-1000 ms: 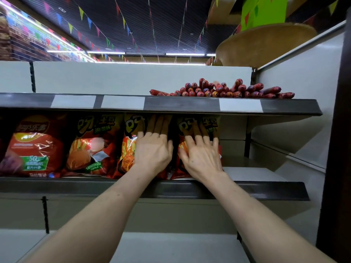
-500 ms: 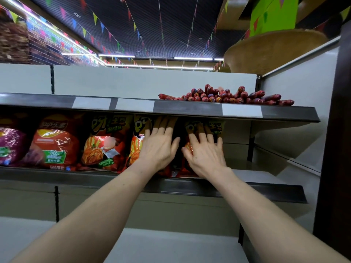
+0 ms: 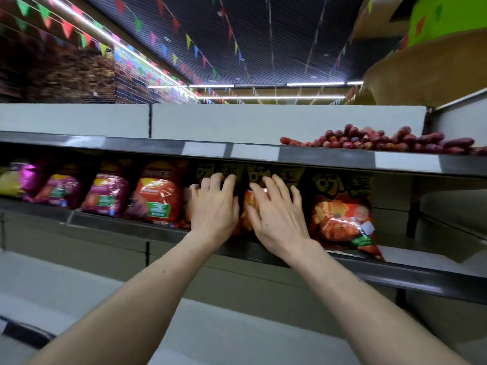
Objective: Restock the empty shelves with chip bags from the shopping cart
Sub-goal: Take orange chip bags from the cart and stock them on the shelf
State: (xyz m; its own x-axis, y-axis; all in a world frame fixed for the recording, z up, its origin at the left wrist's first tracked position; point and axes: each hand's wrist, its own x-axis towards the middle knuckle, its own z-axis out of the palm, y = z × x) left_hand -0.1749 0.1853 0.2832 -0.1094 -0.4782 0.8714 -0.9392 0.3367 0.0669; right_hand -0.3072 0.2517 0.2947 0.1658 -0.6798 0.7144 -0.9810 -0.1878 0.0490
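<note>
Chip bags (image 3: 342,214): orange-red, dark tops, yellow lettering, upright on shelf (image 3: 395,279) | left hand (image 3: 214,209): fingers together, slightly bent, pressing one | right hand (image 3: 278,219): fingers spread flat on the next

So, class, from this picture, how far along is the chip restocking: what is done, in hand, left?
Done: chip bags line the middle shelf, the last bag standing at the right end of the row. In hand: the left hand presses on a bag, the right hand on the next bag. Left: the shelf is bare right of the last bag; the cart is out of view.
</note>
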